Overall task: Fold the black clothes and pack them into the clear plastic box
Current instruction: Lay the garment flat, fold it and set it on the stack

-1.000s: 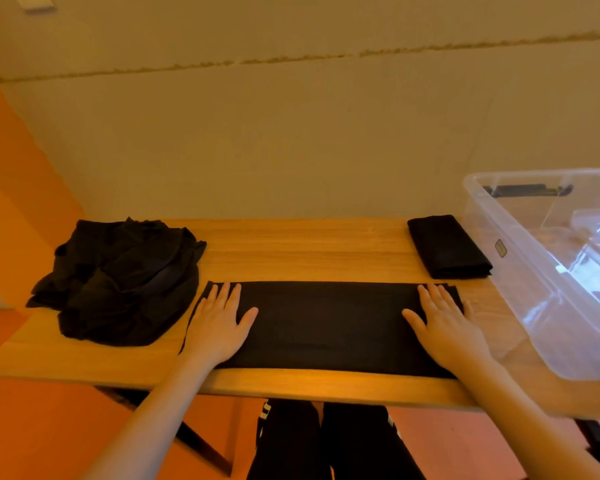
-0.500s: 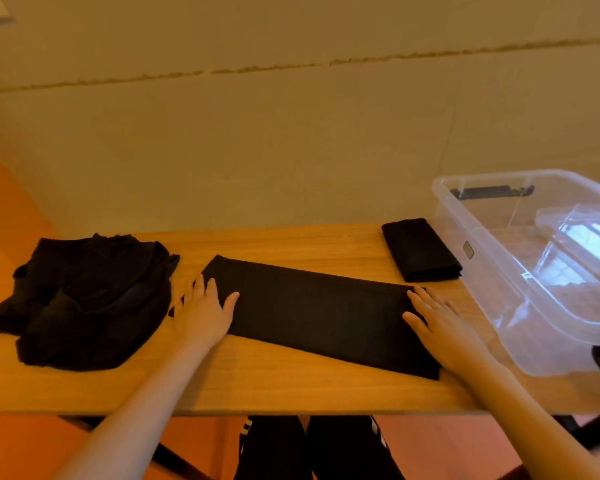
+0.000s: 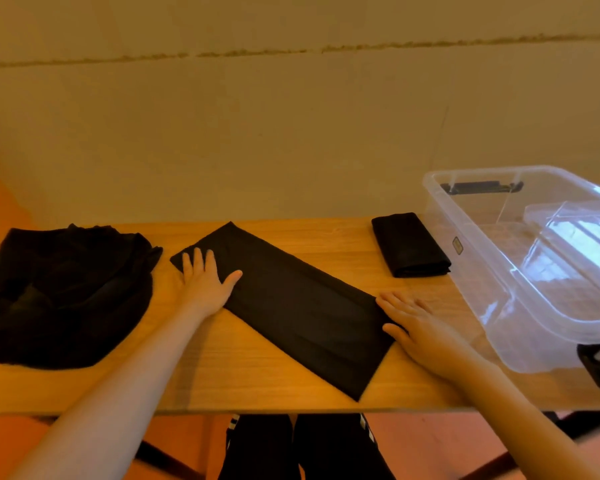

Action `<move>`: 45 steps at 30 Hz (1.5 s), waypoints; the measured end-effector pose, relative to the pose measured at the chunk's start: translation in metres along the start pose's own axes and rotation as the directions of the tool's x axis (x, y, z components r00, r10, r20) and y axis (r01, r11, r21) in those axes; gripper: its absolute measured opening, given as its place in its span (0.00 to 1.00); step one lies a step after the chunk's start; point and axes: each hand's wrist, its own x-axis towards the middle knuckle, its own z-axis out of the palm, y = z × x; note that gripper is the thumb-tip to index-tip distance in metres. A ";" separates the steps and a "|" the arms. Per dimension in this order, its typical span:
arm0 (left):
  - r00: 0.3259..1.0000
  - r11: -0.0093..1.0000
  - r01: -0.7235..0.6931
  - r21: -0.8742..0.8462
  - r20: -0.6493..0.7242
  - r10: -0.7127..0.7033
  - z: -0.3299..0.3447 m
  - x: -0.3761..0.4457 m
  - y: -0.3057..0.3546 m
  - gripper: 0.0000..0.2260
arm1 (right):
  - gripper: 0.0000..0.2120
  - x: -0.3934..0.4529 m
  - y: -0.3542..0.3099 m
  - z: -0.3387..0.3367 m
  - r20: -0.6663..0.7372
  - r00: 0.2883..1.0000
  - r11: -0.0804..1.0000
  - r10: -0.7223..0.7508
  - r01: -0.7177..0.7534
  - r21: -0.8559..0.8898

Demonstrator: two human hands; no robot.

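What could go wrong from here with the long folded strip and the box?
The folded strip lies diagonally, its near corner close to the table edge; a careless fold could drag it off. The left hand and right hand only press flat, so layers may slip. The unfolded pile sits close and might snag.

The long folded black strip [image 3: 284,310] no longer lies square along the front edge of the wooden table [image 3: 84,389] — it now sits at a slant, its left end swung back toward the wall and its right end down near the table's front edge. The left hand [image 3: 205,282] has travelled with it, further from the person, flat on that far left end. The right hand [image 3: 416,327] has slid off the cloth's top — it now lies flat at the strip's right edge, thumb touching the fabric.
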 end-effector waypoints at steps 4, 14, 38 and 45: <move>0.983 0.987 0.155 0.032 -0.109 -0.150 -0.009 -0.003 0.020 0.37 | 0.54 -0.010 -0.012 0.019 -0.022 0.999 0.999 0.028 -0.029 -0.044; 0.993 1.000 -0.016 -0.022 0.116 0.018 0.000 0.020 0.023 0.32 | 0.45 -0.037 -0.012 0.014 0.033 0.997 0.984 -0.072 0.066 0.163; 0.840 0.836 -0.540 -0.094 -0.002 0.542 0.045 -0.186 0.129 0.20 | 0.44 -0.055 -0.018 0.025 0.056 0.990 0.989 -0.132 0.135 -0.057; 0.890 0.808 -0.456 -0.374 -0.202 0.409 0.041 -0.191 0.140 0.28 | 0.41 -0.055 -0.018 0.027 0.025 0.988 0.987 -0.150 0.151 -0.054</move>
